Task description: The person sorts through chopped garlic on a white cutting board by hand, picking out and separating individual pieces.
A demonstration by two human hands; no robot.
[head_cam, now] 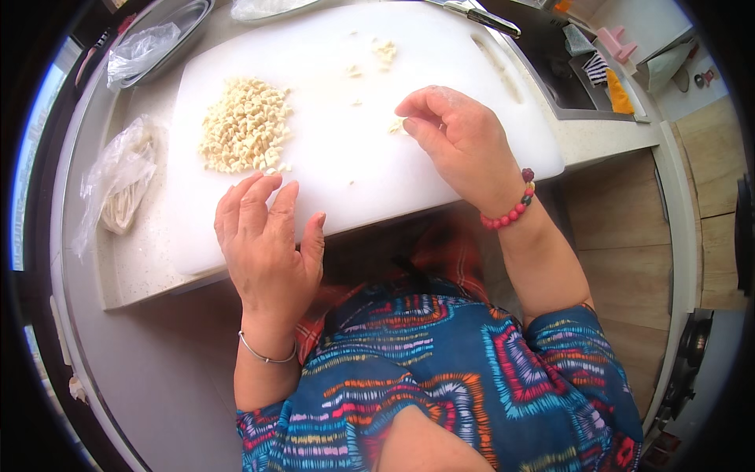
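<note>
A white cutting board point(330, 141) lies before me. On its left side is a heap of small pale dough pieces point(245, 127). My left hand point(268, 242) is at the board's near edge just below the heap, palm down, fingers apart, with no object visible in it. My right hand point(460, 141) is over the right half of the board, thumb and forefinger close together beside a few pale bits point(396, 125); whether something is pinched between them cannot be told. More pale scraps point(384, 52) lie scattered farther back on the board.
Clear plastic bags lie in a metal tray point(194, 20) at the back left and on the counter point(127, 274). A knife point(483, 20) rests at the board's far right. Beyond it is a sink point(548, 59) with cloths point(618, 91) on its rim.
</note>
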